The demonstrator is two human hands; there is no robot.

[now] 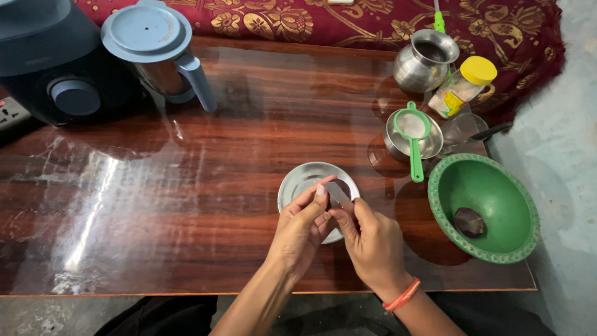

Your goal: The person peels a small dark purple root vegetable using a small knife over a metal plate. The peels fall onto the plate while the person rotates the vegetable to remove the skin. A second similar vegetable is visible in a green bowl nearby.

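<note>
Two hands worked together directly over the steel plate (pixel 309 176), which served as the reference point on the glossy wooden table (pixel 186 205). Far left of the plate stood a blue-grey mixer base (pixel 50 62), and beside it a steel jar with a blue lid (pixel 152 43). The left hand (pixel 301 227) was curled, its fingertips pinching a small dark item over the near half of the plate; what that item was could not be determined. The right hand (pixel 373 242) was closed around a small blade (pixel 339 194), flat and grey, angled toward the left fingertips. Risk assessment: the blade edge lay touching or nearly touching the left fingers, so a slip would likely cut them. Right of the plate sat a steel cup with a green strainer (pixel 413 134) and a green bowl (pixel 484 208); a loose piece could skid off the plate across the slick surface.
</note>
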